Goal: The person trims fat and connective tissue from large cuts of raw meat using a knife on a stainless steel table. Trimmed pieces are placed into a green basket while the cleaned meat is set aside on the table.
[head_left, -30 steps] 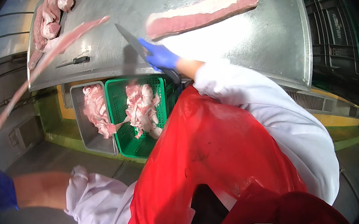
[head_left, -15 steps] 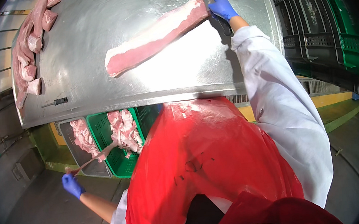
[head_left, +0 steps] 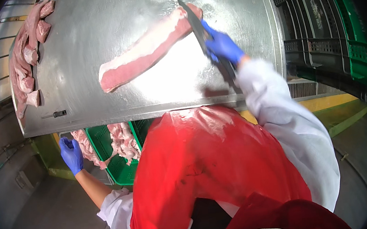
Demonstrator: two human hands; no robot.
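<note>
My right hand [head_left: 224,46], in a blue glove, grips a long knife [head_left: 195,23]. Its blade lies across the right end of a pork loin [head_left: 139,58], a long pink slab with a band of white fat; whether it presses in cannot be told. My left hand [head_left: 72,155], also blue-gloved, hovers beside the crates left of my apron, fingers loosely curled and apart, with nothing seen in them. Near it, pale meat trimmings [head_left: 124,143] lie in a green crate [head_left: 120,174], and more trimmings [head_left: 86,147] fill a grey crate, mostly hidden by the table and my hand.
The loin rests on a steel table [head_left: 155,97]. Long strips of meat [head_left: 24,64] line its left edge. A small dark-handled tool [head_left: 59,113] lies near the front left corner. Stacked black crates [head_left: 314,16] and green crates [head_left: 362,53] stand at the right.
My left hand has let go of the stretched meat strip and moved up toward the table. My right hand has brought the knife nearer, its blade now over the loin's right end.
</note>
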